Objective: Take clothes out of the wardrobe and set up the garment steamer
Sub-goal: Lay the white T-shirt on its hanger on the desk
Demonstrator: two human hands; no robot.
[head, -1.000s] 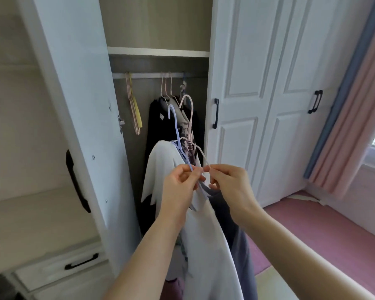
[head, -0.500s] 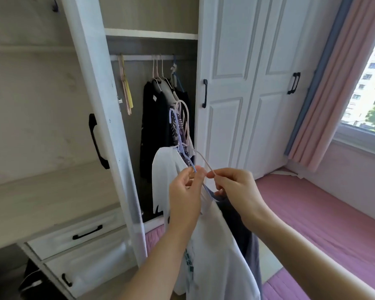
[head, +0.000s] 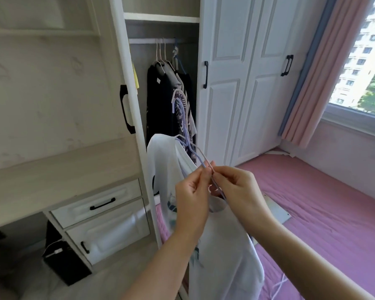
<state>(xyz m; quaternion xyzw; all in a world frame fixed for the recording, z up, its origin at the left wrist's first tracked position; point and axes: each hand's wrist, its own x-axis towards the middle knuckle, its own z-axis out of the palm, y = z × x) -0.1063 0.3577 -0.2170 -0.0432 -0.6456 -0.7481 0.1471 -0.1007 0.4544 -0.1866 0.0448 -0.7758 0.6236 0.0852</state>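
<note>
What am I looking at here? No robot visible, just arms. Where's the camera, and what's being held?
No machine: a person works bare-handed, and one wide-angle camera on their head looks forward and down. That is why you see only forearms.

The left hand and right hand both pinch thin wire hangers, blue and pale ones bunched together. A white shirt hangs from them; a darker garment behind it is mostly hidden.

Behind stands the open wardrobe, with dark clothes on its rail. Left is a desk with drawers, right a pink curtain and a window. No steamer is in view.

Wardrobe rail (head: 147, 40) carrying hangers with dark clothes (head: 160, 100), pink floor mat (head: 325, 204) below
</note>
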